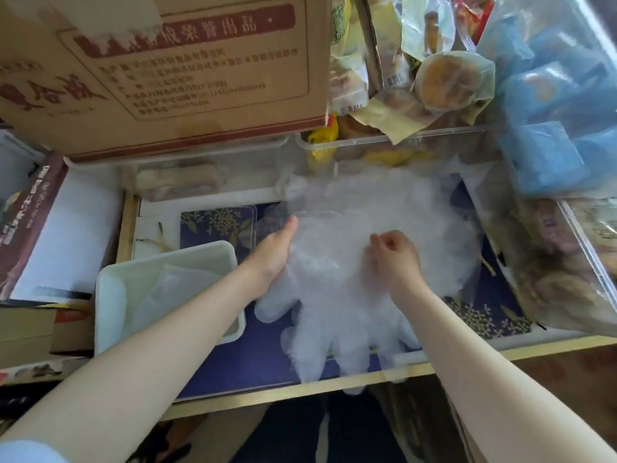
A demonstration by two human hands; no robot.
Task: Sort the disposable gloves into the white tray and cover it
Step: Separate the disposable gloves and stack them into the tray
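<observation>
Left hand (277, 252) and right hand (394, 259) on heaped clear gloves (350, 295), white tray (110, 295) just left, partly filled

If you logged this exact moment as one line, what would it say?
stage: sorting | left hand: flat on glove pile | right hand: pinching a glove | white tray: left of pile, uncovered, some gloves inside
</observation>
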